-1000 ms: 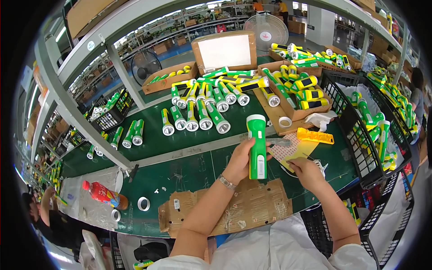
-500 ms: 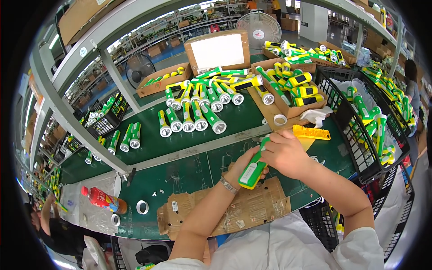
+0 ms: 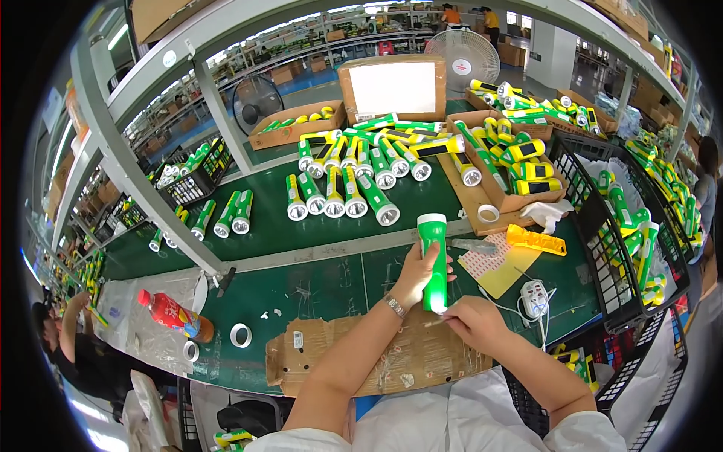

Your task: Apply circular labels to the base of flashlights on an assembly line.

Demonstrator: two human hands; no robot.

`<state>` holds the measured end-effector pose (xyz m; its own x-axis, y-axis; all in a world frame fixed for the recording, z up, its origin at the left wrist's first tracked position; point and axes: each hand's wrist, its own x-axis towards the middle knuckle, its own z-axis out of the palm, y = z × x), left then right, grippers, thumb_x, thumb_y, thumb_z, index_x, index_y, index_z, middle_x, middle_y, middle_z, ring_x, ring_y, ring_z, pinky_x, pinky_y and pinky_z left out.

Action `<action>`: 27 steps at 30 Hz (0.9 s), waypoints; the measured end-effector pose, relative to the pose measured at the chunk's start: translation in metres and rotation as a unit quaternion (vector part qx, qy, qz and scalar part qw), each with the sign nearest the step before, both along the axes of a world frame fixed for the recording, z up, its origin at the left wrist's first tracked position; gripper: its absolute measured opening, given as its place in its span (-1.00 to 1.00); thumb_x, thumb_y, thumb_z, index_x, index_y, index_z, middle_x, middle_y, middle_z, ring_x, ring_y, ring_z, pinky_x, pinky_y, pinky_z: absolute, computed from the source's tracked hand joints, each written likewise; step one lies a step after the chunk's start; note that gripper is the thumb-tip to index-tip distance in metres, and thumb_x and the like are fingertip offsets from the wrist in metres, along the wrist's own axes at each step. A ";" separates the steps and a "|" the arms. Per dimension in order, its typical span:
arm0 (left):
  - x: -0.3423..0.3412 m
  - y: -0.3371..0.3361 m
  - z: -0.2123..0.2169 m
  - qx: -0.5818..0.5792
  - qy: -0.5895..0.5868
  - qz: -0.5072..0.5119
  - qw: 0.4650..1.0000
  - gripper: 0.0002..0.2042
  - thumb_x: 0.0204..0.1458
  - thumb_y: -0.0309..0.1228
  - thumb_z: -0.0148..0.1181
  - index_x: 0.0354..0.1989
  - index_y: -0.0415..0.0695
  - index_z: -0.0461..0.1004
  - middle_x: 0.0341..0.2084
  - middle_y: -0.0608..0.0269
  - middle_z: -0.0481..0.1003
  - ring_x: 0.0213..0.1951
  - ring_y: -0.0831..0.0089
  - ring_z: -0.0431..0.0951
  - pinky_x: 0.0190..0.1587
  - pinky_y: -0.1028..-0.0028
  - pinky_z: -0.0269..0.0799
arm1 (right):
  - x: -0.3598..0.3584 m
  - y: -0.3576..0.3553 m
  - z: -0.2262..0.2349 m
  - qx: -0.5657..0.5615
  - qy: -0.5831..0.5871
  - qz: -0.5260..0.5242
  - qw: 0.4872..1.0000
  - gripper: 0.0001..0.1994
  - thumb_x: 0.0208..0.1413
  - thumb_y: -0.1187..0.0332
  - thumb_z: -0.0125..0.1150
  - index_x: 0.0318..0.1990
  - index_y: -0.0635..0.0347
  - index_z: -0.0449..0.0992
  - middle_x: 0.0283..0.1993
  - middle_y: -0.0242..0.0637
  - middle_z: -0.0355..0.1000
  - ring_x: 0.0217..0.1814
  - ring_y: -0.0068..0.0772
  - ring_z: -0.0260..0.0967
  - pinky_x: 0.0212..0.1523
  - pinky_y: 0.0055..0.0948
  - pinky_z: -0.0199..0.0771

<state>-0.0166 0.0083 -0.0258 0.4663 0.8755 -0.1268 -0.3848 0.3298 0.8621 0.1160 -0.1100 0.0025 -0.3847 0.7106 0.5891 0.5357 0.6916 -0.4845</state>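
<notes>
My left hand (image 3: 411,279) is wrapped round a green flashlight (image 3: 434,260), holding it nearly upright with its white-rimmed end on top. Light glows brightly at the flashlight's lower end. Close by that lit end is my right hand (image 3: 479,324), its thumb and fingers pinched together; a thin pale bit seems to show at the fingertips, too small to name. Both hands are above a worn flat piece of cardboard (image 3: 324,350) on the green table. To their right lie a sheet of small red-and-white labels (image 3: 482,264) and a yellow plastic piece (image 3: 536,241).
Several green and yellow flashlights (image 3: 354,200) stand or lie beyond the metal rail. More fill a cardboard box (image 3: 520,200) and a black crate (image 3: 591,226) on the right. A white power strip (image 3: 535,299) with cords, a red-capped bottle (image 3: 172,315) and a tape roll (image 3: 240,336) are on the table.
The flashlight has turned from slanted to nearly upright, and its lower end now shines. My right hand has moved from its top down to the lower end. The view has shifted slightly.
</notes>
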 end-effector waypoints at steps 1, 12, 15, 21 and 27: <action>0.000 0.001 -0.001 -0.002 -0.001 0.004 1.000 -0.64 0.05 -0.13 0.05 -0.11 -0.12 0.24 -0.41 0.14 0.40 -0.43 0.42 0.45 -0.33 0.25 0.52 | -0.001 -0.002 -0.002 0.038 -0.020 0.005 0.999 -0.81 -0.23 0.50 0.25 -0.40 0.15 0.41 -0.51 -0.26 0.33 -0.50 -0.19 0.32 -0.51 -0.33 0.31; 0.002 0.000 0.003 -0.034 0.022 0.037 0.999 -0.65 0.10 -0.16 -0.06 -0.12 -0.19 0.27 -0.35 0.13 0.45 -0.42 0.42 0.47 -0.36 0.38 0.51 | -0.016 -0.007 -0.002 0.093 -0.008 -0.047 0.995 -0.74 -0.30 0.54 0.28 -0.42 0.15 0.33 -0.56 -0.29 0.36 -0.55 -0.25 0.33 -0.57 -0.37 0.32; 0.000 0.001 0.001 -0.054 0.019 0.030 0.998 -0.64 0.10 -0.13 -0.05 -0.12 -0.18 0.27 -0.35 0.14 0.44 -0.43 0.43 0.46 -0.38 0.39 0.49 | -0.019 -0.009 -0.005 0.078 -0.021 -0.064 0.995 -0.77 -0.28 0.48 0.26 -0.41 0.12 0.35 -0.49 -0.36 0.35 -0.47 -0.31 0.34 -0.52 -0.37 0.34; -0.003 0.002 -0.001 -0.069 0.021 0.020 0.997 -0.62 0.08 -0.08 -0.03 -0.14 -0.16 0.28 -0.36 0.17 0.43 -0.42 0.43 0.45 -0.38 0.38 0.49 | -0.025 -0.008 -0.015 0.054 -0.003 -0.071 0.996 -0.79 -0.23 0.47 0.25 -0.42 0.10 0.34 -0.49 -0.36 0.35 -0.49 -0.32 0.35 -0.56 -0.37 0.31; 0.001 0.003 -0.007 -0.049 -0.051 0.010 0.997 -0.62 0.06 -0.10 0.02 -0.14 -0.17 0.28 -0.38 0.18 0.41 -0.41 0.42 0.45 -0.36 0.39 0.48 | -0.029 -0.002 -0.013 -0.133 0.126 -0.213 0.960 -0.71 -0.19 0.31 0.31 -0.38 0.20 0.33 -0.43 -0.34 0.32 -0.57 -0.41 0.24 -0.57 -0.48 0.25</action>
<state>-0.0160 0.0113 -0.0333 0.4633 0.8707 -0.1650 -0.4765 0.4017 0.7820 0.0865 -0.1120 -0.0109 0.1053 0.9096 0.4019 0.5850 0.2702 -0.7647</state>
